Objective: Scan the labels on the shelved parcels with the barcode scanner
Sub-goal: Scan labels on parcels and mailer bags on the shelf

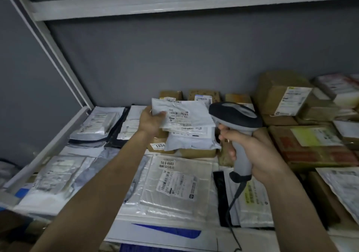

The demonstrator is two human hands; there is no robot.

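My left hand [150,120] grips the left edge of a white poly-bag parcel [186,114], lifted and tilted so that its barcode label faces me. My right hand [250,150] is wrapped around the grey handle of the barcode scanner [235,116]. Its dark head sits just right of the lifted parcel and points left towards it. The scanner's black cable [233,203] hangs down from the handle. Under the lifted parcel lie another white bag [192,141] and a cardboard box with a number sticker [159,146].
The shelf [58,135] is covered with parcels: silver and white bags [97,123] at left, a clear-wrapped flat parcel with a label [176,182] in front, stacked cardboard boxes [287,100] at right. A grey back wall and an upper shelf beam [174,3] close the space above.
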